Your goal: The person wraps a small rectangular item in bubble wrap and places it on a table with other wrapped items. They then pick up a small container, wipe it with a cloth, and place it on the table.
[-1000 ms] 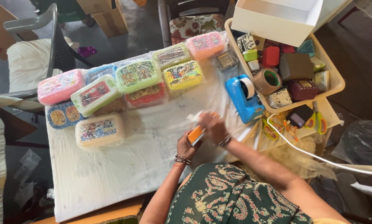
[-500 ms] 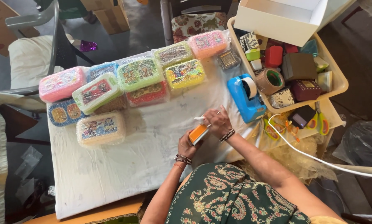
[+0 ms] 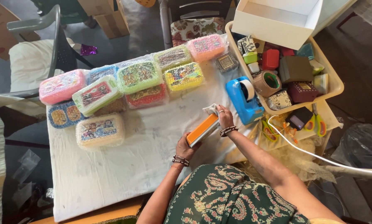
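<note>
My left hand [image 3: 185,146] grips the near end of a slim orange and white box [image 3: 203,129], held tilted above the white table cover [image 3: 124,166]. My right hand [image 3: 224,117] holds the box's far end, fingers pressing a crumpled white cloth [image 3: 211,109] against it. Bangles sit on both wrists. A blue tape dispenser [image 3: 244,99] stands just right of my right hand.
Several bubble-wrapped coloured lunch boxes [image 3: 138,76] lie in rows across the far half of the table. A cream tray [image 3: 333,85] at the right holds small boxes and tape rolls, with an open white carton [image 3: 277,20] above. Scissors [image 3: 314,124] and a white cable [image 3: 318,155] lie at right.
Both hands stay on the orange box near the tape dispenser; the box has turned slightly and its long orange side now shows more.
</note>
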